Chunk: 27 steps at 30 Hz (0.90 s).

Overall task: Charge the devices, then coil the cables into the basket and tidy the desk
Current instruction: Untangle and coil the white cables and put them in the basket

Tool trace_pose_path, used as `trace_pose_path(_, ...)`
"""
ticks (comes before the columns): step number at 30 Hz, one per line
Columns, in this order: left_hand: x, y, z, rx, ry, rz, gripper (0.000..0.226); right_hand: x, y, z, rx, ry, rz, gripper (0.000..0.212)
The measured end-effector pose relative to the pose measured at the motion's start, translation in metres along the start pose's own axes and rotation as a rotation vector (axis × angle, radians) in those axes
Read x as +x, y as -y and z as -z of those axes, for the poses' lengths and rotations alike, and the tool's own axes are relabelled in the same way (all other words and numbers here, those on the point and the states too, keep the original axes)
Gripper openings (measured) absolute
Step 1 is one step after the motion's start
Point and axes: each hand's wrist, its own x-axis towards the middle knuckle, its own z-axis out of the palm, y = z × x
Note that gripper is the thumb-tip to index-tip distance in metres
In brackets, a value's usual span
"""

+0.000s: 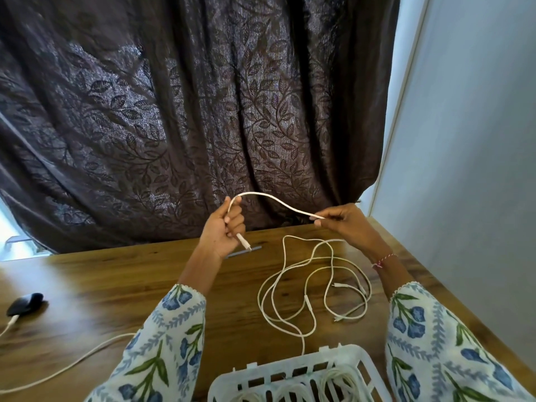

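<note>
A white cable (272, 198) arches in the air between both hands above the wooden desk (116, 285). My left hand (223, 227) grips it near its plug end, and the plug (243, 242) sticks out below my fist. My right hand (342, 224) pinches the cable further along. The remainder of the cable (313, 285) lies in loose tangled loops on the desk below my right hand. A white plastic basket (295, 375) stands at the near edge and holds coiled white cables.
At the far left a dark device (24, 303) lies on the desk with a white cable (58, 369) plugged in and trailing toward me. A grey strip (246, 250) lies near the dark curtain (188, 111). A wall (464, 169) bounds the right side.
</note>
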Motion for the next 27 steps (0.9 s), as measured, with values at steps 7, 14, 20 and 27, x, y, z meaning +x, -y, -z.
trace_pose_path(7,-0.004,-0.007,0.006,0.226,-0.134,-0.067,0.032,-0.007,0.004,-0.008,0.039,-0.047,0.034,0.016)
trace_pose_path(14,-0.002,0.013,-0.006,0.700,-0.153,0.067,0.034,0.005,0.039,-0.033,-0.162,0.250,0.100,0.016)
trace_pose_path(20,-0.009,0.033,-0.025,0.603,0.070,0.091,0.027,0.017,0.051,-0.047,-0.193,0.192,0.119,0.016)
trace_pose_path(27,-0.011,0.041,-0.028,0.514,0.040,0.140,0.037,0.021,0.037,-0.049,-0.067,0.009,0.065,0.011)
